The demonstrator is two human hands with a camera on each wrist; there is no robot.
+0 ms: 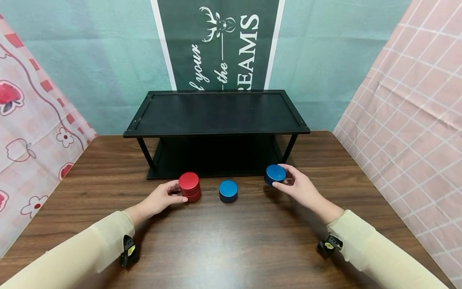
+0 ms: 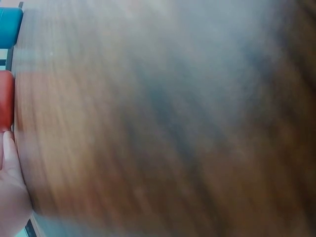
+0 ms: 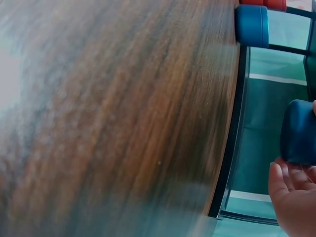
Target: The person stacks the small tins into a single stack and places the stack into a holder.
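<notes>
Two round red tins [image 1: 189, 186] stand one on the other on the table, or one tin with a seam; I cannot tell which. My left hand [image 1: 159, 197] grips this red stack from the left, its thumb low on the near side. To the right, a round blue tin [image 1: 228, 190] sits on the tabletop by itself. A second blue tin [image 1: 275, 175] is pinched in my right hand [image 1: 299, 186], raised off the wood, as the right wrist view shows. In the left wrist view only a red edge [image 2: 6, 101] and part of the hand appear.
A black two-tier shelf [image 1: 216, 114] stands behind the tins, its lower board [image 1: 216, 160] close to them. The brown wooden table [image 1: 231, 249] stretches in front. Printed cloths hang at the back and both sides.
</notes>
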